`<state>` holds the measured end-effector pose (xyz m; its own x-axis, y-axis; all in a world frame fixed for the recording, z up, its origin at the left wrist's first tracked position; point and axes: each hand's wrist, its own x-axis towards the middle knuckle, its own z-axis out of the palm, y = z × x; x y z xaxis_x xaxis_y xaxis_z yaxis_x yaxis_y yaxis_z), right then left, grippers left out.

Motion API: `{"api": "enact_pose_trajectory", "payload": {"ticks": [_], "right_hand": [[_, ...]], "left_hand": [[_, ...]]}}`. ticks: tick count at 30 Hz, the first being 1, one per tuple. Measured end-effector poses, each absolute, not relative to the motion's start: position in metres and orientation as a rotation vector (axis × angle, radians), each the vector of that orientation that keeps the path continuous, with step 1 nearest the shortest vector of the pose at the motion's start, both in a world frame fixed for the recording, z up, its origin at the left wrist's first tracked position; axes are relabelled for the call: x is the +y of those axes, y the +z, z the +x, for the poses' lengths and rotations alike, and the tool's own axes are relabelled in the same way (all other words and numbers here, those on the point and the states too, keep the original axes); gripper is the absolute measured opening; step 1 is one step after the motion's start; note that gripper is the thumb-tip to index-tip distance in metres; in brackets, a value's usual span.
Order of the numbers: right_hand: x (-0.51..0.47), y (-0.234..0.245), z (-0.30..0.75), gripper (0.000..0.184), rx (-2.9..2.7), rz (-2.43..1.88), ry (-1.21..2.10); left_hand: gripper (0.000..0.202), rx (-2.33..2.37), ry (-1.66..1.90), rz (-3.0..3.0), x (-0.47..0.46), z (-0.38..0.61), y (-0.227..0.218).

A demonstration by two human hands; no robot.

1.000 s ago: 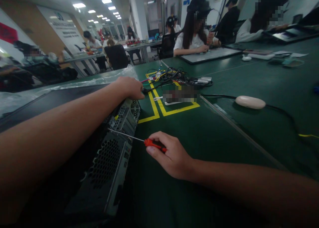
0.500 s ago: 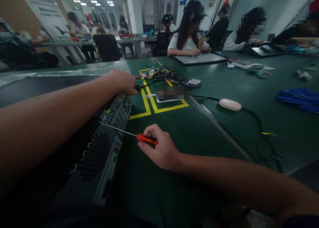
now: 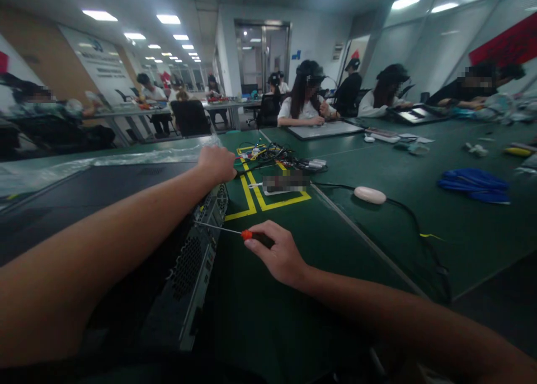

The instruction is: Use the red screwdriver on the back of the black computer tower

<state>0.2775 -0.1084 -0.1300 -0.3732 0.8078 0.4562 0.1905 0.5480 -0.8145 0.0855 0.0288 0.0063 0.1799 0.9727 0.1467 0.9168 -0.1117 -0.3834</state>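
Observation:
A black computer case [image 3: 113, 205] lies on its side on the green table, its rear panel with honeycomb vents facing right. My left hand [image 3: 217, 163] grips the far rear corner of the case, with the fingers partly hidden. In my right hand [image 3: 280, 252] is a screwdriver [image 3: 247, 235] with an orange and black handle, fingers wrapped round it. Its thin shaft points left, and the tip meets the upper edge of the rear panel. Whether the tip sits in a screw is too small to make out.
Beyond the case lies a tangle of cables [image 3: 272, 153] by yellow tape [image 3: 285, 201]. A white-cased device [image 3: 283, 189] sits inside the tape lines. To the right are a pale oval cable box [image 3: 370, 195] and blue cloth [image 3: 474, 185]. Other people work at tables behind.
The view has tilted up and shifted, so more of the room shows. My right hand still holds the screwdriver against the case, its handle turned a little. My left hand stays on the case corner.

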Motion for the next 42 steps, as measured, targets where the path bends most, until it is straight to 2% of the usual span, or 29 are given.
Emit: {"api": "enact_pose_trajectory", "payload": {"ticks": [6, 10, 15, 25, 31, 35, 40, 42], "right_hand": [[-0.108, -0.124, 0.276, 0.011, -1.918, -0.825, 1.052], [-0.104, -0.129, 0.272, 0.019, -1.869, -0.788, 1.232], [-0.096, -0.134, 0.270, 0.027, -1.811, -0.779, 1.313], [-0.101, -0.128, 0.275, 0.023, -1.823, -0.751, 1.197], [-0.105, -0.124, 0.280, 0.016, -1.814, -0.798, 1.110], [-0.107, -0.122, 0.282, 0.012, -1.871, -0.817, 1.031], [-0.111, -0.124, 0.278, 0.024, -1.927, -0.766, 1.050], [-0.112, -0.126, 0.276, 0.020, -1.906, -0.762, 1.091]], "left_hand": [[0.054, -1.747, 0.343, -2.137, 0.030, 0.081, 0.018], [0.064, -1.657, 0.486, -2.275, 0.033, 0.065, 0.024], [0.074, -1.604, 0.364, -2.385, 0.026, 0.043, 0.015], [0.066, -1.833, -0.076, -2.412, 0.019, 0.037, 0.001], [0.054, -1.851, -0.152, -2.408, 0.018, 0.037, -0.002], [0.054, -1.823, -0.151, -2.416, 0.021, 0.035, -0.004], [0.056, -1.824, -0.159, -2.424, 0.021, 0.036, -0.003], [0.054, -1.823, -0.157, -2.411, 0.021, 0.036, -0.003]]}}
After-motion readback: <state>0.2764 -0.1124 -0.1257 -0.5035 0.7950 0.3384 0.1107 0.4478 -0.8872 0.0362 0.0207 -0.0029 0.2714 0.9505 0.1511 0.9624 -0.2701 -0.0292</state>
